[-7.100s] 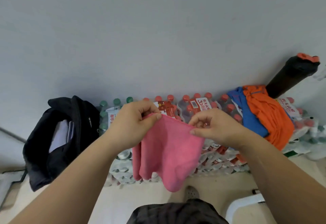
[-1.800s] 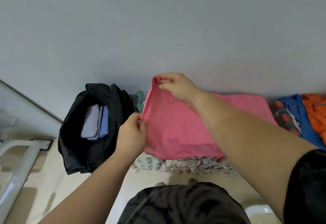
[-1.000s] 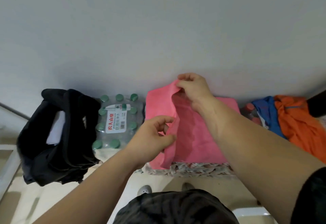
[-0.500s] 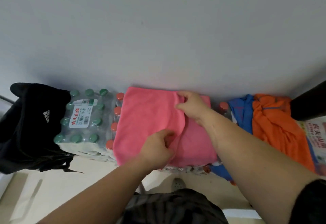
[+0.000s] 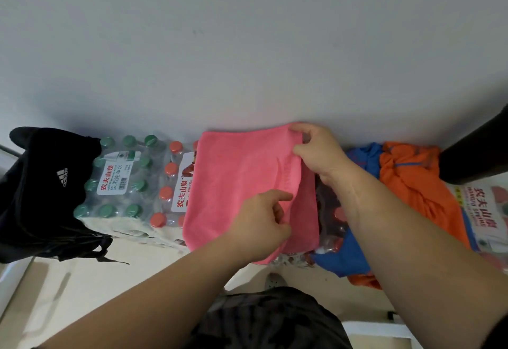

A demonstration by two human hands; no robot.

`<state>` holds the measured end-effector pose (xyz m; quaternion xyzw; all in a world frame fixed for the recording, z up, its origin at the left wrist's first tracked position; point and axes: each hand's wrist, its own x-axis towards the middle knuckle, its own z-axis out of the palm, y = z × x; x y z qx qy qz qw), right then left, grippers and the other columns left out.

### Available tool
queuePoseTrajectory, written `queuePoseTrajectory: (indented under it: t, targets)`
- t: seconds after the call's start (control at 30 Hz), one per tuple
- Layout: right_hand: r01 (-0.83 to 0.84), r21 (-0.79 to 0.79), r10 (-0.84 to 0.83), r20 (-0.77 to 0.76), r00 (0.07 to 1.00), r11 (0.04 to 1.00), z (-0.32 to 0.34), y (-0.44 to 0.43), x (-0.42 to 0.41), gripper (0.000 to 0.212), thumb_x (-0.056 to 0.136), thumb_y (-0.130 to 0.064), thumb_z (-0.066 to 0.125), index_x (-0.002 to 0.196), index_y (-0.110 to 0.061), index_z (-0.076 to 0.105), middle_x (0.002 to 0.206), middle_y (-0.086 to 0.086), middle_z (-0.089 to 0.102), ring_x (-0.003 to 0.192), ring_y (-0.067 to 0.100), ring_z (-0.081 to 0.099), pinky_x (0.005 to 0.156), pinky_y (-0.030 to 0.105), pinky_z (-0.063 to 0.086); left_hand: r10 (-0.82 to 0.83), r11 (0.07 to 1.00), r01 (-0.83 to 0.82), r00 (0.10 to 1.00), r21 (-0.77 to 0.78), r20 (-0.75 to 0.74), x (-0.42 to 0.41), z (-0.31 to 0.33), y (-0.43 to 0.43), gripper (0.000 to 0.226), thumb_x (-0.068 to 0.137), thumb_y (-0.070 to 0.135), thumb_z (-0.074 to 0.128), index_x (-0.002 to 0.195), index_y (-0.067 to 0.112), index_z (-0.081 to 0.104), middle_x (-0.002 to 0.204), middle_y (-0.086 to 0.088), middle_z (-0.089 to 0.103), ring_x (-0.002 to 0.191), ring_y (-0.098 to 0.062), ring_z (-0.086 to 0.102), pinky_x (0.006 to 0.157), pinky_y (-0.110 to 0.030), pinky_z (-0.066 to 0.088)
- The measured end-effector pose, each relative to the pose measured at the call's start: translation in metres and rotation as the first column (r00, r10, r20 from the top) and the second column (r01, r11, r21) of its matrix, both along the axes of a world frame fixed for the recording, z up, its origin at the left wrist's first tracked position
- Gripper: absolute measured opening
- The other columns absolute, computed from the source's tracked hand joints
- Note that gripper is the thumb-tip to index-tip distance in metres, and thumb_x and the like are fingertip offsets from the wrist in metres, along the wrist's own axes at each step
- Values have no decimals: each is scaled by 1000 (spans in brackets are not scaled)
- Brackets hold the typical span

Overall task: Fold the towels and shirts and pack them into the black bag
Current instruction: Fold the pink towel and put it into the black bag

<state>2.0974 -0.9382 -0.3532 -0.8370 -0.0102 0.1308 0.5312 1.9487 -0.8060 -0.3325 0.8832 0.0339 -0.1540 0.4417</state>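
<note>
Pink towel (image 5: 239, 183) is lying across the shrink-wrapped water packs pushed up against the grey wall (image 5: 247, 46), doubled over on itself with the loose edge on its right side. The left hand (image 5: 261, 222) pinches that edge at the near end, thumb on top and fingers curled into the cloth. The right hand (image 5: 316, 153) pinches the same edge at the far corner by the wall, so both hands are clamped on the towel, a bit apart along one edge.

The black bag (image 5: 41, 197) with a white logo slumps at the far left, touching the green-capped pack (image 5: 118, 180); can't tell what's in it from this angle. The red-capped pack (image 5: 170, 183) sits between the green one and the towel, partly under it. On the right, the blue shirt (image 5: 346, 252) and orange shirt (image 5: 412, 189) are heaped unfolded, orange over blue; the blue one hangs off the front edge toward the pale floor (image 5: 82, 293).
</note>
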Motion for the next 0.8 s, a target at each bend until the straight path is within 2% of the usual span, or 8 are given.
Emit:
queuePoseTrajectory:
  t: [0.13,0.23,0.3,0.47,0.57,0.67,0.73,0.8]
  targets:
    - [-56,-127,46,-80,996,990,-14,-16,-9,63,80,5,62,141,-11,56,136,4,61,119,15,59,101,22,45,-86,993,91,994,71,-62,5,-19,-25,58,81,-2,57,136,14,58,85,0,67,69,-8,56,55,-5,36]
    - [-161,-224,145,-88,986,961,-15,-16,-18,61,85,0,65,144,-6,50,144,8,53,128,21,53,98,10,31,-71,991,76,996,107,-48,7,-26,-30,51,87,3,56,136,14,58,108,-4,71,90,-15,63,69,-5,36]
    - [-154,-226,145,-56,988,962,-16,-16,-17,59,85,3,63,143,-2,51,144,11,53,130,24,51,93,5,26,-51,991,53,999,123,-15,9,-26,-30,46,89,5,56,134,14,60,95,3,68,85,-13,61,70,-11,37]
    - [-54,-171,66,61,996,984,-12,-20,-10,63,78,3,60,140,-7,56,142,4,56,126,21,55,112,34,40,22,999,-23,998,24,60,13,-17,-31,47,81,0,60,125,15,65,70,6,62,58,2,55,57,-7,40]
    - [-56,-205,66,46,997,977,-12,-28,-7,57,75,-6,61,132,-9,63,131,1,61,116,19,59,107,36,46,8,1000,-8,998,-4,60,12,-19,-38,46,82,2,62,125,16,65,74,5,63,60,-1,54,59,-8,41]
    - [-103,-325,120,34,992,940,-19,-33,-11,40,76,-10,66,115,-7,70,121,12,62,111,31,60,102,35,47,-121,990,114,989,-85,-85,9,-28,-44,52,86,10,67,136,18,56,92,4,68,80,-8,62,74,-20,51]
    - [-138,-458,171,30,985,878,-25,-32,-20,49,83,-18,70,130,-7,62,140,19,49,133,34,44,111,33,35,-179,979,168,979,-117,-98,7,-34,-40,49,88,12,65,136,18,57,101,3,69,89,-11,63,83,-25,52]
    - [-116,-587,213,97,972,801,-26,-23,-33,64,90,-37,66,146,-12,48,158,17,29,144,36,29,120,44,26,-131,991,131,991,-40,12,8,-37,-26,38,88,10,64,125,19,65,97,7,69,84,-7,61,81,-24,49]
